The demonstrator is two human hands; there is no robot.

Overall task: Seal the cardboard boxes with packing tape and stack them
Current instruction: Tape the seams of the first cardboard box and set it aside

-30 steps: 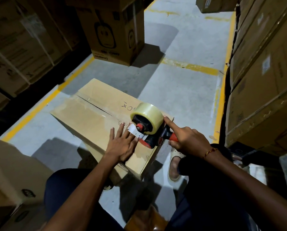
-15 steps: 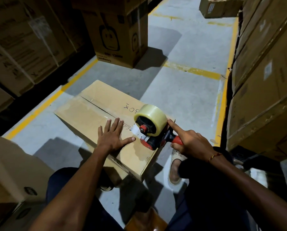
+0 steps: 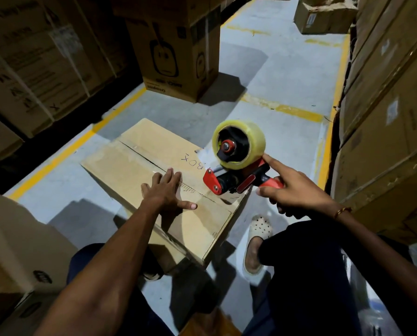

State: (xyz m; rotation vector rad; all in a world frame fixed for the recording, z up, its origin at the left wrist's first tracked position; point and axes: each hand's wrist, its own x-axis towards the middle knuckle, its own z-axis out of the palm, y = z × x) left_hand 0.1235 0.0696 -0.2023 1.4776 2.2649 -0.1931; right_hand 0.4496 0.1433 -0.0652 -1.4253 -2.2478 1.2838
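Observation:
A flat brown cardboard box (image 3: 132, 163) lies on the grey floor in front of me, its top flaps meeting in a dark seam, with "BOX" written near the right end. My left hand (image 3: 165, 192) rests flat on the box top, fingers straight and spread. My right hand (image 3: 292, 192) grips the red handle of a tape dispenser (image 3: 236, 163) with a clear tape roll, index finger stretched along it. The dispenser is tilted up at the box's right end, its red front plate just above the box top.
A tall printed carton (image 3: 178, 52) stands on the floor beyond the box. Stacked cartons line the left (image 3: 33, 69) and right (image 3: 391, 117) sides. Another carton (image 3: 13, 251) sits at my left knee. My sandalled foot (image 3: 255, 243) is beside the box. Yellow lines mark the aisle.
The dispenser has lifted off the box top and tilted upward to the right. My left hand slid left away from it and now lies flat on the box.

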